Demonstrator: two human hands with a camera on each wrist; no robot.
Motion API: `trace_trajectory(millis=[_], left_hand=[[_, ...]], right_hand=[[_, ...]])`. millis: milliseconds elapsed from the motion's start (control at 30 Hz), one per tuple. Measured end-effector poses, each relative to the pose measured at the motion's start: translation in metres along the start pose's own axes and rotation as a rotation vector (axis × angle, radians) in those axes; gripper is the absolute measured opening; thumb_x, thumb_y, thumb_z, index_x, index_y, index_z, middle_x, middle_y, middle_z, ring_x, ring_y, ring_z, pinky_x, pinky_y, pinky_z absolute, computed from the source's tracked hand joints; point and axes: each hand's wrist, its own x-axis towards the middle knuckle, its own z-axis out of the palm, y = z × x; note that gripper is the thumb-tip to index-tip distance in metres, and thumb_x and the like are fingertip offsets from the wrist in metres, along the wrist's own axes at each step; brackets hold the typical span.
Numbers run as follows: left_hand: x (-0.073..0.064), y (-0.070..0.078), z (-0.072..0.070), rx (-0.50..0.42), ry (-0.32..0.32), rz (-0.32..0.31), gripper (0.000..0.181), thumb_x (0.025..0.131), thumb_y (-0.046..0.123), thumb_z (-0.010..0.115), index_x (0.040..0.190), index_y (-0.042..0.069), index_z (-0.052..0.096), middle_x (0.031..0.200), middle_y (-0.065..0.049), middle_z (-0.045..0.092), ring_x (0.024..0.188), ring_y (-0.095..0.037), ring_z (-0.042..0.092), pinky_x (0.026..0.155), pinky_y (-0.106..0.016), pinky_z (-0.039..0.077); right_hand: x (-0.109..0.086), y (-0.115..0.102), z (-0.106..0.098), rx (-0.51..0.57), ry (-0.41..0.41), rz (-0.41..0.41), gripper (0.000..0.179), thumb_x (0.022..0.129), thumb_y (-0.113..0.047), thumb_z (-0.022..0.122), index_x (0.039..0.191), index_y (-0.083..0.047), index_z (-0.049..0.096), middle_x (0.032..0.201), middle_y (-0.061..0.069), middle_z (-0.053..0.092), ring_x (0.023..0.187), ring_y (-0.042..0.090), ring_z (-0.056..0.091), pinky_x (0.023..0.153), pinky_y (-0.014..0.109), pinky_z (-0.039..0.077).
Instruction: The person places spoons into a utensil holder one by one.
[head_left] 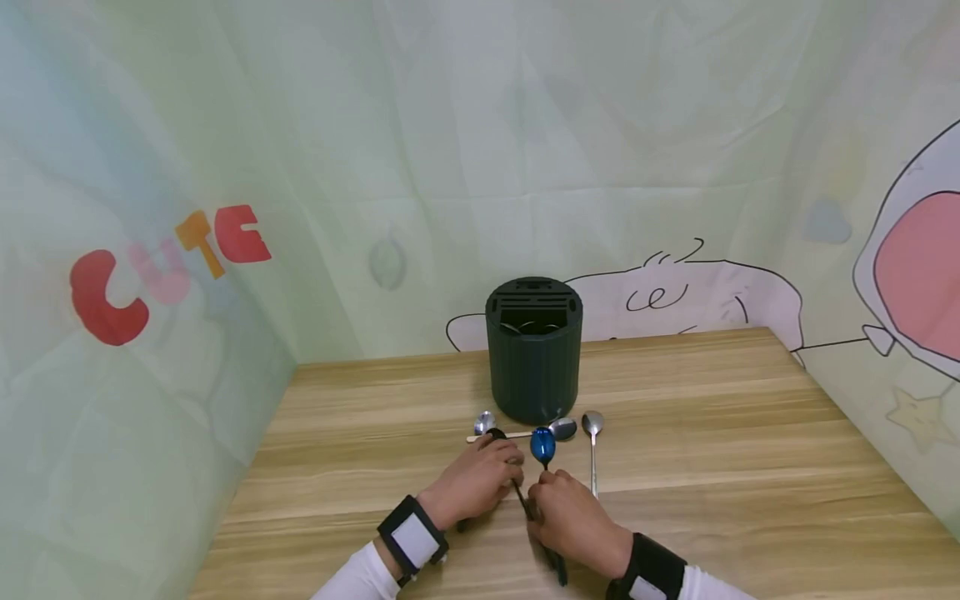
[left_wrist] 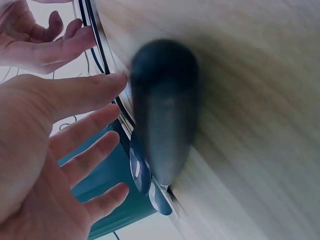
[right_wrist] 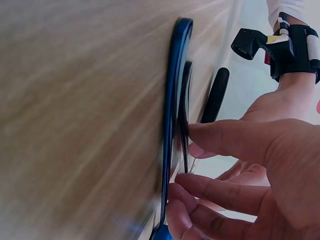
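Note:
In the head view my right hand (head_left: 573, 518) is low over the table, beside a blue spoon (head_left: 543, 446) lying bowl away from me. Its thumb and fingers pinch the handle of a slim black spoon (right_wrist: 184, 112), close beside the blue handle (right_wrist: 168, 120). My left hand (head_left: 476, 479) hovers left of it, over the black spoon's bowl end. The left wrist view shows its fingers (left_wrist: 92, 155) extended and apart. A blurred dark handle (left_wrist: 165, 110) lies close beyond them.
A dark green utensil holder (head_left: 534, 375) with a slotted top stands behind the hands. Before it lie a silver spoon (head_left: 485, 422), another spoon bowl (head_left: 563, 429), a thin pale stick (head_left: 517, 434) and, at right, a silver spoon (head_left: 592, 425). Printed cloth (head_left: 480, 167) rises behind the wooden table (head_left: 712, 467).

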Motion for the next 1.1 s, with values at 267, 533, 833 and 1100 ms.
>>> trace_trajectory(millis=[267,533,833,1100], left_hand=[[-0.002,0.002,0.0,0.009,0.032,-0.008,0.012,0.077,0.014,0.07,0.08,0.025,0.065,0.09,0.01,0.056,0.095,-0.009,0.05,0.081,-0.033,0.044],[-0.006,0.002,-0.003,-0.053,-0.016,-0.018,0.013,0.078,0.013,0.07,0.078,0.024,0.063,0.075,0.014,0.051,0.08,-0.004,0.05,0.079,-0.033,0.043],[-0.011,-0.003,-0.006,-0.196,-0.016,-0.015,0.012,0.078,0.014,0.069,0.078,0.024,0.062,0.076,0.015,0.052,0.075,0.0,0.047,0.073,-0.03,0.043],[-0.012,0.0,-0.02,-0.134,0.011,-0.036,0.012,0.078,0.015,0.071,0.083,0.024,0.064,0.082,0.014,0.055,0.084,-0.003,0.05,0.086,-0.038,0.044]], right_hand=[[-0.002,0.0,0.0,0.058,0.012,0.011,0.014,0.071,-0.019,0.075,0.07,-0.017,0.061,0.067,-0.009,0.046,0.059,0.007,0.045,0.05,0.025,0.041],[-0.004,-0.003,-0.001,0.074,0.014,0.021,0.011,0.071,-0.016,0.074,0.07,-0.017,0.063,0.066,-0.01,0.048,0.057,0.006,0.046,0.048,0.025,0.041],[-0.006,-0.004,-0.003,0.136,-0.035,0.004,0.012,0.072,-0.005,0.07,0.072,-0.016,0.065,0.065,-0.011,0.053,0.056,0.004,0.044,0.047,0.023,0.04],[-0.006,-0.003,-0.006,0.231,-0.026,-0.023,0.015,0.075,0.0,0.066,0.075,-0.015,0.065,0.066,-0.013,0.054,0.057,0.003,0.045,0.048,0.022,0.039]])
